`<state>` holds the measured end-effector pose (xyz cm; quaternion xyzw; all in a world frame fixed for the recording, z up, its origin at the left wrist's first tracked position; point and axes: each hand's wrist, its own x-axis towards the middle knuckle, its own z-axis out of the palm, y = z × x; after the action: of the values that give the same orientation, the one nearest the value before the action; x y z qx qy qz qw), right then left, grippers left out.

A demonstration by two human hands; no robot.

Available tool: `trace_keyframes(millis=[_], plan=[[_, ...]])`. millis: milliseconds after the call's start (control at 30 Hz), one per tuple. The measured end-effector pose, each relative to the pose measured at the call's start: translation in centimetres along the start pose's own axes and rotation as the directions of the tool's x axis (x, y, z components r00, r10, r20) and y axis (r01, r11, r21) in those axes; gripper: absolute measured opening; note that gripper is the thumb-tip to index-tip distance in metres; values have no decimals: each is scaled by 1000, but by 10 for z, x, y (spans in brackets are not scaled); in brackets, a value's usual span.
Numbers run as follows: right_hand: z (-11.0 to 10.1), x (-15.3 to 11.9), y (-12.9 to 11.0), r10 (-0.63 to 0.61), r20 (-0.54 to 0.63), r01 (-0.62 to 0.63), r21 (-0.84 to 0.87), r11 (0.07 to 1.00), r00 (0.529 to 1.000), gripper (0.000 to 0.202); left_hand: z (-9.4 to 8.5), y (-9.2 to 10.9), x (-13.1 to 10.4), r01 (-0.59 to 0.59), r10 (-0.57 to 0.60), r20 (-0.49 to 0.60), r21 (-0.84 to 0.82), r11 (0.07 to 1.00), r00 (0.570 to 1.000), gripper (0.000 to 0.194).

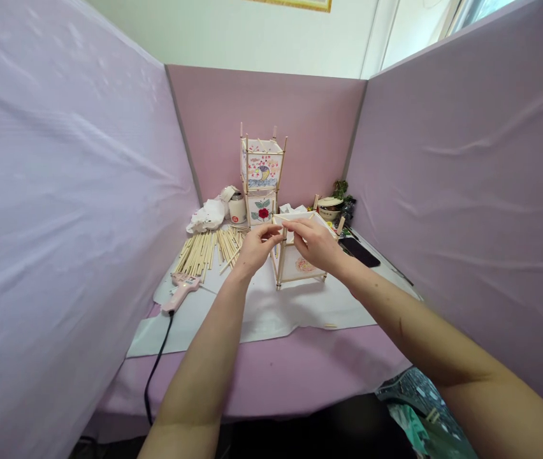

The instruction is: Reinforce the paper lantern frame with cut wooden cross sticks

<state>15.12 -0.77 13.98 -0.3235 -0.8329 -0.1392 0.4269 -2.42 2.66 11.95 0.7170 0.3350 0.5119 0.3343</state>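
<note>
A box-shaped frame of thin wooden sticks with white panels stands on the white sheet, a round orange drawing on its front. At its near left upper corner, my left hand is closed on the corner post from the left. My right hand reaches over the top edge from the right, its fingers pinched at the same post's top. Behind the frame rises a two-tier stick lantern with a bird picture above and a red flower below.
Many loose wooden sticks and a pink glue gun with a black cable lie at the left. A white jar stands behind them. At the right are a black phone and a bowl. Purple cloth walls enclose three sides.
</note>
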Motion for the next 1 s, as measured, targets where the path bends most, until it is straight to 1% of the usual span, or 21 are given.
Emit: trace_keyframes(millis=[67, 133, 267, 333, 400, 467, 533, 600, 733, 833, 900, 933, 1000], plan=[[1, -1, 0, 20, -8, -20, 9, 1000, 1000, 40, 3, -6, -6, 25, -23, -51, 57, 998, 998, 25], [2, -1, -1, 37, -11, -37, 16, 999, 999, 41, 7, -9, -12, 27, -20, -82, 90, 996, 996, 22], [4, -2, -3, 58, -14, -57, 41, 998, 998, 41, 23, -9, -14, 23, -21, -194, 7, 1000, 981, 24], [5, -2, -3, 58, -18, -57, 45, 997, 998, 41, 31, -7, -12, 13, -10, -232, 9, 1000, 973, 21], [5, -3, -3, 58, -19, -57, 42, 997, 998, 41, 37, -6, -10, 25, -7, -247, 70, 997, 969, 16], [4, -3, -4, 60, -18, -59, 40, 997, 998, 42, 40, -5, -10, 75, -37, -251, 140, 987, 967, 11], [4, -4, -4, 65, -13, -64, 43, 997, 998, 43, 42, -5, -12, 120, -69, -262, 186, 975, 963, 8], [3, -5, -5, 67, -6, -67, 48, 997, 998, 45, 43, -5, -15, 126, -69, -277, 193, 973, 958, 8], [3, -5, -7, 87, 2, -87, 44, 995, 996, 45, 45, -5, -21, 92, -59, -298, 96, 991, 953, 27], [3, -6, -10, 93, 10, -94, 51, 994, 996, 45, 45, -8, -24, 62, -53, -294, 21, 998, 954, 30], [2, -9, -11, 94, 0, -94, 84, 992, 996, 51, 43, -15, -26, 36, -36, -298, -5, 999, 954, 32], [1, -12, -12, 102, -15, -99, 108, 989, 995, 55, 42, -20, -28, 53, -52, -305, -3, 999, 951, 33], [-1, -22, -12, 140, -77, -127, 157, 979, 987, 61, 37, -32, -34, 159, -141, -306, 35, 987, 942, 32]])
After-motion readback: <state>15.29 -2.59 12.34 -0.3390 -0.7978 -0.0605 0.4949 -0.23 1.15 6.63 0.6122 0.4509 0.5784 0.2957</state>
